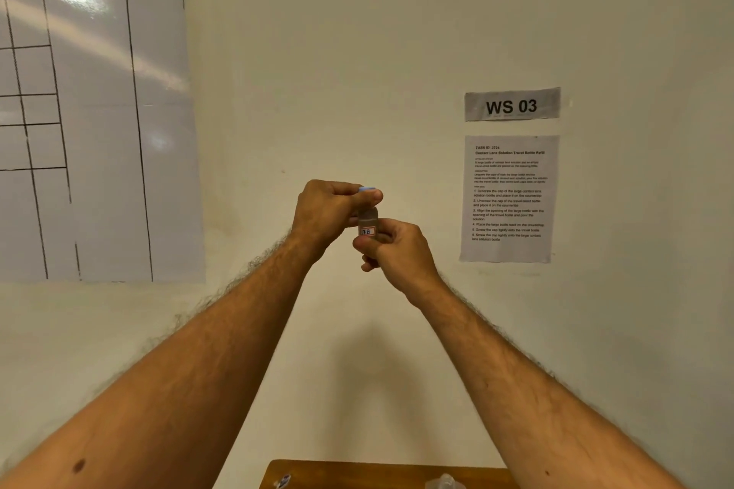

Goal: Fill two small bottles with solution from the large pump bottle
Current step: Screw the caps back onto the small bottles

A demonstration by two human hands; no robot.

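Small bottle (367, 224) raised between both hands, well above the surface (357, 472). Right hand (397, 250) grips its body; left hand (329, 210) pinches the blue cap (366, 190). Capping or uncapping, can't tell. Fill level unreadable; pump bottle unseen.

You hold a small bottle (368, 224) of translucent, cloudy plastic with a paper label; its cap (366, 190) is smooth pale-blue plastic. At 10 o'clock, glossy whiteboard (91, 103). At 2 o'clock, matt paper sheets (508, 198). At 6 o'clock, smooth wooden table (357, 474).
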